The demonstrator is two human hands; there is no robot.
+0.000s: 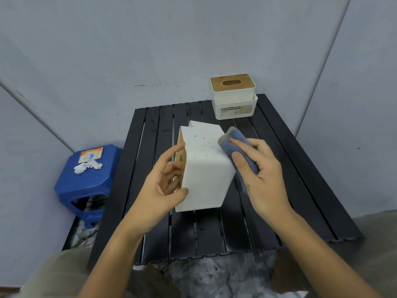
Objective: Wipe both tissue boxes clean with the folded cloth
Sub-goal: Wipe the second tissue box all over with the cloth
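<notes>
A white tissue box (204, 166) lies tipped on its side in the middle of the black slatted table (285, 168), its wooden lid facing left and small brown specks on its upturned face. My left hand (163, 186) grips its left end, thumb on the near edge and fingers over the lid. My right hand (257, 175) holds the folded blue cloth (238, 147) and presses it against the box's right side. A second white tissue box (234, 97) with a wooden slotted lid stands upright at the table's far edge.
A blue plastic stool (86, 186) stands left of the table with a small packet and crumpled tissue on top. Grey walls close in behind and on both sides. Mottled floor shows below the table's near edge.
</notes>
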